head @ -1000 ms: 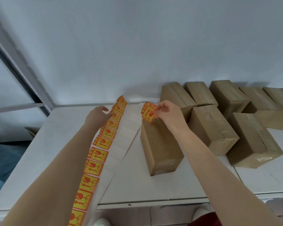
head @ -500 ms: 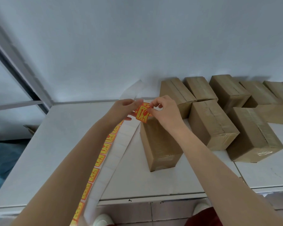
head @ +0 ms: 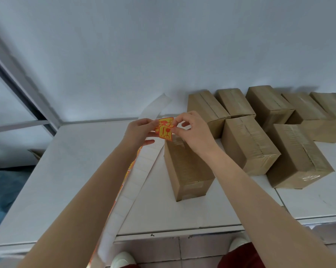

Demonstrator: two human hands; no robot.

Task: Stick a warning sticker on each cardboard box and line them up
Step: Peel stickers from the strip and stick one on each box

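A yellow and red warning sticker [head: 164, 128] is pinched between both hands just above the far end of the nearest cardboard box [head: 186, 171]. My left hand [head: 139, 131] grips its left edge and my right hand [head: 192, 130] grips its right edge. The sticker is slightly curled. The sticker strip [head: 132, 182], mostly white backing with red and yellow stickers showing along its left edge, runs from the wall across the table and over the front edge, partly under my left forearm.
Several more sealed cardboard boxes [head: 248, 144] stand in a loose cluster at the right and back of the white table [head: 70, 171], against the wall. A seam in the table lies at the right. My shoes show on the tiled floor below the table's front edge.
My left hand left the strip and rose to meet the right hand at the sticker. The sticker now spreads flatter between both hands. The strip has twisted, hiding most of its stickers.
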